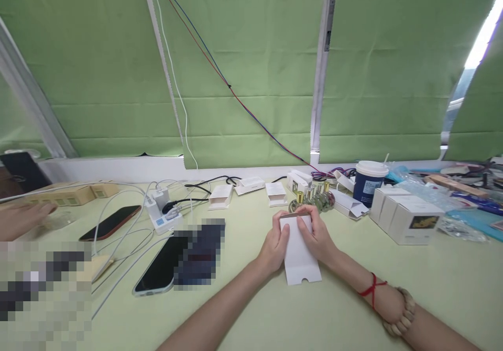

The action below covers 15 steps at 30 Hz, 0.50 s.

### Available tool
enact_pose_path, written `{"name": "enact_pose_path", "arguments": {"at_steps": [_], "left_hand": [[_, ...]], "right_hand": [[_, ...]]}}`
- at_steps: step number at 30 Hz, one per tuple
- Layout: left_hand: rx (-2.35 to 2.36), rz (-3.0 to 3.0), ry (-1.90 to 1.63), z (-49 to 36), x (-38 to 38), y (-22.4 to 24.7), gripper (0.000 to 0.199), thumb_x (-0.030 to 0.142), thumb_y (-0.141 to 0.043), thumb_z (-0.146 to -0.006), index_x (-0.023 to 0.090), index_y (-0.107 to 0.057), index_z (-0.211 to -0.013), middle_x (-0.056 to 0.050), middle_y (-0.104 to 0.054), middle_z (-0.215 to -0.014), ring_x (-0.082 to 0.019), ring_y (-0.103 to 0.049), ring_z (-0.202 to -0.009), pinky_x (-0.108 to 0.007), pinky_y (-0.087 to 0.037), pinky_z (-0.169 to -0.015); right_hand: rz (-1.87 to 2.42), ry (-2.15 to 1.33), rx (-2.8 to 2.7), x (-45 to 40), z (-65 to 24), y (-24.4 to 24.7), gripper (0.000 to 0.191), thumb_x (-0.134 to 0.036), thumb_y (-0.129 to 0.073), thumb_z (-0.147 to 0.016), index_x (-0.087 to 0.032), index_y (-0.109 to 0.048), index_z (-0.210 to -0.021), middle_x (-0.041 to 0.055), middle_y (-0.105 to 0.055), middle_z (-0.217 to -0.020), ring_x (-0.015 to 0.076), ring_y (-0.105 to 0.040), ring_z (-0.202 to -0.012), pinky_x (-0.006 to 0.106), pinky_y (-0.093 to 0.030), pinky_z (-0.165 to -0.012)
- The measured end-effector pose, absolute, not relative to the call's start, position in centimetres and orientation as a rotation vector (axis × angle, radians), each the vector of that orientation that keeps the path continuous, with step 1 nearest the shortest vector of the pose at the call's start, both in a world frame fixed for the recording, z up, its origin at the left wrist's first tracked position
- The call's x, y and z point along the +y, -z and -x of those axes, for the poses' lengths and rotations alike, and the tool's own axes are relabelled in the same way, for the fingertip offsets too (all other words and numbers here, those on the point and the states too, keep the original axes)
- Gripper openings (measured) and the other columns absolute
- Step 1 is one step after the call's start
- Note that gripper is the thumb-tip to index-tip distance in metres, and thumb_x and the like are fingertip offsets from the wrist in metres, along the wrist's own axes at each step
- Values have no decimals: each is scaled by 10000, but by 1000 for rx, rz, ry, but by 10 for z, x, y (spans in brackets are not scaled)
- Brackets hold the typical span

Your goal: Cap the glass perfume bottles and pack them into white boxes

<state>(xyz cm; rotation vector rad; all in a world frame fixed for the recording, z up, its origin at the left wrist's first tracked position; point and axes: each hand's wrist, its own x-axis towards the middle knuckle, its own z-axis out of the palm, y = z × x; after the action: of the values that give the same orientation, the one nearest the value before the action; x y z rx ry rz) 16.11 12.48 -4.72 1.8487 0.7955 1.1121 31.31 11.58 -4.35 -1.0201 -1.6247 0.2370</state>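
Observation:
A small white cardboard box (pixel 299 249) is held between both hands over the table, its notched flap hanging toward me. My left hand (pixel 274 243) grips its left side, thumb on the front face. My right hand (pixel 317 234) closes on the right side, thumb likewise on the front. The fingers behind the box are mostly hidden. Just beyond my hands stand several small glass bottles with gold caps (pixel 320 196). White open boxes (pixel 220 197) lie farther back, with another open white box (pixel 349 204) right of the bottles.
Closed white boxes (pixel 412 220) and a dark blue paper cup (pixel 365 188) stand to the right, near plastic bags and clutter. On the left are a phone (pixel 157 267), another phone (pixel 112 222), a power strip (pixel 163 217) with cables, and another person's hand (pixel 23 220).

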Motion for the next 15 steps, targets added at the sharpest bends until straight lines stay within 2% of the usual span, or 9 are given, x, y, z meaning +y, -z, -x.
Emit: {"name": "enact_pose_path", "arguments": {"at_steps": [4,10,15], "left_hand": [[803,-1914,-1097,-161,122,46,436,542,-254,-919,219,-342,-1200,-64,-565,-1017,-160,-518,-715,-263,-384,-616],[815,-1870,-1072,-160,123,45,414,520,-283,-919,219,-339,-1198,-40,-572,-913,-159,-515,-703,-257,-395,-624],[857,-1960,-1139,-156,125,42,406,474,-532,-822,233,-437,-1135,-15,-605,-874,-158,-541,-704,-258,-411,-666]], "right_hand": [[955,-185,-1672,116,-313,42,155,-309,-391,-919,-216,-465,-1019,52,-555,-982,182,-541,-942,335,-429,-847],[928,-119,-1675,114,-311,39,118,-288,-428,-905,-210,-516,-899,58,-560,-946,190,-544,-920,344,-433,-832],[919,-183,-1655,109,-306,36,164,-311,-427,-897,-206,-550,-875,57,-566,-919,198,-550,-905,344,-440,-817]]}}
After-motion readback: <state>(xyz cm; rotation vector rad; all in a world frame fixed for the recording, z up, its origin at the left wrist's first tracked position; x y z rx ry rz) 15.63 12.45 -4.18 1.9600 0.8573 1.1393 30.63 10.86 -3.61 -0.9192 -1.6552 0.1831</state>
